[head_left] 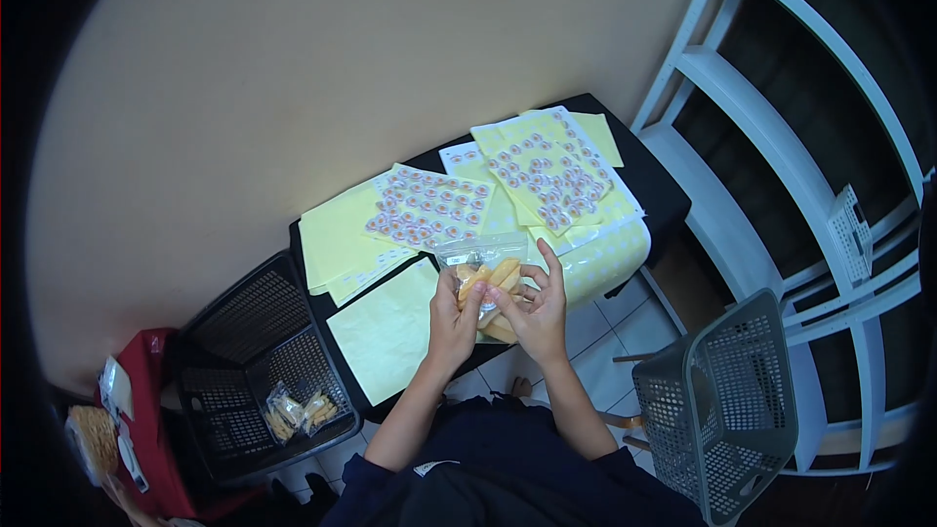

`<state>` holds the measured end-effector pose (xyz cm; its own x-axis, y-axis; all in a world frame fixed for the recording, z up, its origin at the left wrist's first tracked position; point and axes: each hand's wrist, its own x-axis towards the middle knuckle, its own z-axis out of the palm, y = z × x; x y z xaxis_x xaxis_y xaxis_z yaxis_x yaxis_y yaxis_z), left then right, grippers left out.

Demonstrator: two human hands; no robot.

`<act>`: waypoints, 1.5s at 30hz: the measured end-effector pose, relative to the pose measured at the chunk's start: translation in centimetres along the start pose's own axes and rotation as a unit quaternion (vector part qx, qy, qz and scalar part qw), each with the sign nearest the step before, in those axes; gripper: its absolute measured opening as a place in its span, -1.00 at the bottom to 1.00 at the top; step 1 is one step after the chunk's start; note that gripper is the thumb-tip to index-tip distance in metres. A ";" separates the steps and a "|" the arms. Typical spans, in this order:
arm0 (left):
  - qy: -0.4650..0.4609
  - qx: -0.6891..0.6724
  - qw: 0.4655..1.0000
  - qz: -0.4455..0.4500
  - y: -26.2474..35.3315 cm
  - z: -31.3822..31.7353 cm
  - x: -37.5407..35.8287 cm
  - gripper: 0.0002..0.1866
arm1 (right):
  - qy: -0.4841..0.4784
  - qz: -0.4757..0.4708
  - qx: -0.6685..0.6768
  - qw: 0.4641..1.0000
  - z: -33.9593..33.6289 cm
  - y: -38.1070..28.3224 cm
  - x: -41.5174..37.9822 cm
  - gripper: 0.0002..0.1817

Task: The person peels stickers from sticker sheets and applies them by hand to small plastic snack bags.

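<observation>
A clear zip-top bag of yellow stick-shaped snacks (504, 274) is held up in front of me, over the near edge of the table. My left hand (453, 320) grips its left side, thumb on the front. My right hand (537, 307) presses its thumb on the bag's front from the right, index finger raised and the other fingers curled at the side. Between the thumbs a small round sticker partly shows on the plastic. Sheets of round stickers (429, 206) lie on the table behind the bag, with another sticker sheet (551, 176) farther right.
A black-covered table (664, 181) carries yellow backing sheets (386, 337). At left, a black basket (234, 429) contains bagged snacks (301, 413). Beside it is a red-covered surface (156, 439) with packages. A grey basket (717, 400) and white shelving (752, 117) stand right.
</observation>
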<state>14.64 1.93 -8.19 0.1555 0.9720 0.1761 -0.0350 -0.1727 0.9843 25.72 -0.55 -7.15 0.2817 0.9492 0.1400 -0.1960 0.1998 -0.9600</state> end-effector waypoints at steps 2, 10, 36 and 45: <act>0.002 -0.017 1.000 0.018 0.1 1.2 0.3 -0.77 | 0.012 -0.004 -0.001 1.000 -1.1 -0.2 0.0 -0.15; -0.061 -0.011 0.998 0.000 -0.7 6.2 0.5 -0.76 | 0.052 0.001 -0.004 0.999 -6.3 -1.3 -0.6 -0.12; -0.210 -0.002 0.956 -0.203 -4.4 9.4 -3.9 -0.43 | 0.499 0.323 -0.174 0.785 -54.8 13.4 -21.7 -0.63; -0.019 -0.018 0.987 -0.160 -4.9 2.8 -7.3 -0.50 | 0.496 -0.059 -0.676 0.542 -48.6 7.7 -14.9 -0.58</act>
<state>16.46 -4.76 -14.28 0.2018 0.9689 -0.1428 -0.0128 0.1484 0.9888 65.63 -24.96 -28.39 0.7156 0.2187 0.6633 0.5569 -0.7519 -0.3529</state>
